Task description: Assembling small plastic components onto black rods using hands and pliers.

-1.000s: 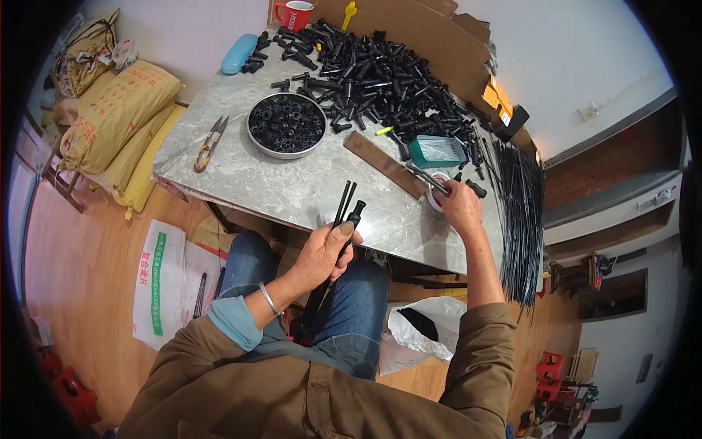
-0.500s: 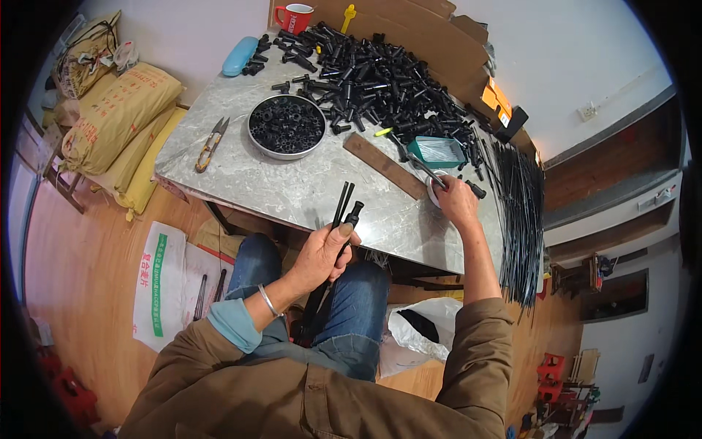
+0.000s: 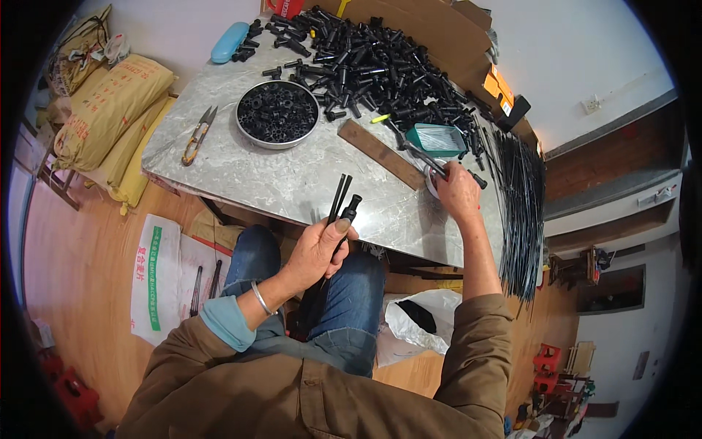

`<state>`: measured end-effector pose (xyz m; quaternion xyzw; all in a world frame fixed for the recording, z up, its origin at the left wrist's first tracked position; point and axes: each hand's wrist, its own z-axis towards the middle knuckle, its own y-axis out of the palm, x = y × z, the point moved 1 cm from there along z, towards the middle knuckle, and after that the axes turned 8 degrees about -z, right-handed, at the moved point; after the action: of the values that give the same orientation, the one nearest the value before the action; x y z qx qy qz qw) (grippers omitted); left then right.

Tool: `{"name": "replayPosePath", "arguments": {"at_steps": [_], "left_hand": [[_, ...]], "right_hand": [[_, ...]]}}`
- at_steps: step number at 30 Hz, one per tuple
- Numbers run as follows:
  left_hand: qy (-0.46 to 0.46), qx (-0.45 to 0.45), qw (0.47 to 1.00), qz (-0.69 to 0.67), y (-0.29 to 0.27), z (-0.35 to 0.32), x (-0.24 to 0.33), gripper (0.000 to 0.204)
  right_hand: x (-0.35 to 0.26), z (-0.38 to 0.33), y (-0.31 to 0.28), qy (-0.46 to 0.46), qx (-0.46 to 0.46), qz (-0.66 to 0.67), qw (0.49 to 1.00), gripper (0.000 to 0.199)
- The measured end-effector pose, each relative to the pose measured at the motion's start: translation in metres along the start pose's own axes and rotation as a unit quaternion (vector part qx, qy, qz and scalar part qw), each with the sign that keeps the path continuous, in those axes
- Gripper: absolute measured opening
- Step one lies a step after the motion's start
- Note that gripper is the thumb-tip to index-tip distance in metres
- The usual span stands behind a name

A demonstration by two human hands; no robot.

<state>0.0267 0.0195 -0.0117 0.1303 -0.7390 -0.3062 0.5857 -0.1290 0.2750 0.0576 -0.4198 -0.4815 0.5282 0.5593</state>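
The thin black rods [image 3: 338,203] stick up over the near tabletop [image 3: 292,175] edge, gripped in my closed left hand [image 3: 319,249], while at two o'clock my right hand [image 3: 458,192] curls around a small tool [image 3: 424,156] beside the green tray [image 3: 436,139].

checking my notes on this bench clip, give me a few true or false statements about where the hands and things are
1. The left hand holds a bundle of thin black rods. True.
2. The right hand rests in the round tray of small black parts. False: it is at a small round tin near the table's right end, well away from the tray.
3. The snips lie on the table left of the round tray. True.
4. The wooden strip stands upright against the wall. False: it lies flat on the table.
5. The green box sits beside the heap of black parts. True.
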Motion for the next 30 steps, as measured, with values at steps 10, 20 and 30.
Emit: {"name": "replayPosePath", "arguments": {"at_steps": [10, 20, 30], "left_hand": [[0.04, -0.003, 0.999, 0.008, 0.026, -0.015, 0.005, 0.051], [0.136, 0.022, 0.991, 0.0, 0.041, -0.044, 0.016, 0.038], [0.139, 0.025, 0.987, 0.071, 0.041, -0.056, 0.016, 0.049]], "right_hand": [[0.019, -0.018, -0.02, 0.049, 0.017, 0.123, 0.991, 0.027], [-0.1, -0.164, -0.018, 0.03, -0.22, 0.863, 0.454, 0.016], [-0.126, -0.181, -0.019, 0.079, -0.138, 0.857, 0.49, 0.016]]}}
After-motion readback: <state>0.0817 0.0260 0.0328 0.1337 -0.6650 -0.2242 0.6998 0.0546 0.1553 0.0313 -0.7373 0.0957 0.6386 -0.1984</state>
